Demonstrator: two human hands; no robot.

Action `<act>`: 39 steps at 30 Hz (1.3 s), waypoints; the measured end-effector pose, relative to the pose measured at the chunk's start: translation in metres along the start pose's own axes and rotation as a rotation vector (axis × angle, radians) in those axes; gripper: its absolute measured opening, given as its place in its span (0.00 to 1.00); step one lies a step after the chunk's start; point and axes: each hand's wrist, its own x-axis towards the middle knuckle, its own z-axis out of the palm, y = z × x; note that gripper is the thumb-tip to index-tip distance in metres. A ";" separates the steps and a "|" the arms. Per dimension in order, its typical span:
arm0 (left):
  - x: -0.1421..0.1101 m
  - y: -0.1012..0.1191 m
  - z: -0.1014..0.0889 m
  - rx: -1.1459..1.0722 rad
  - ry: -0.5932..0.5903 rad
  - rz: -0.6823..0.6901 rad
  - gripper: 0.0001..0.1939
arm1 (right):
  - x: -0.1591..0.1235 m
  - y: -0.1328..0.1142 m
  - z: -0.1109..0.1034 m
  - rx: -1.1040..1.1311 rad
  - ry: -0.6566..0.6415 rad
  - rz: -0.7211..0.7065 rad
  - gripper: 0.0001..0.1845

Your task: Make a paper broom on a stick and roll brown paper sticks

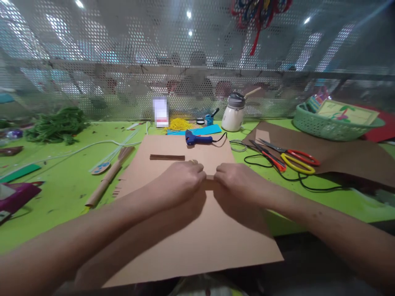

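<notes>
My left hand [185, 179] and my right hand [236, 181] come close together over a large tan sheet of paper [191, 246]. Both have their fingers closed on a narrow tan paper strip [210, 177], of which only a short piece shows between them. Whether the strip is folded, I cannot tell. Just beyond my left hand, a small stack of thin brown strips [167, 157] lies on the sheet. A blue glue gun [199, 139] rests on its side at the sheet's far edge.
Scissors with red and yellow handles [298, 162] lie at right on brown paper [339, 158], near a green basket [327, 125]. A white jug [233, 115] stands behind. At left are a rolled paper piece [106, 181], green strands [58, 123] and a purple tool [18, 197].
</notes>
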 end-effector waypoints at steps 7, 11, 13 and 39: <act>0.001 -0.030 -0.052 -0.499 -0.124 -0.173 0.10 | 0.005 0.018 -0.057 0.434 0.029 -0.028 0.09; 0.009 -0.042 -0.011 -0.706 -0.329 -0.249 0.08 | 0.019 0.036 -0.029 0.655 -0.278 0.062 0.08; 0.010 -0.042 0.013 -0.721 -0.354 -0.267 0.09 | 0.024 0.043 -0.007 0.664 -0.326 0.086 0.08; 0.009 -0.031 0.041 -0.500 -0.203 -0.151 0.10 | 0.019 0.009 0.021 0.220 -0.089 -0.032 0.10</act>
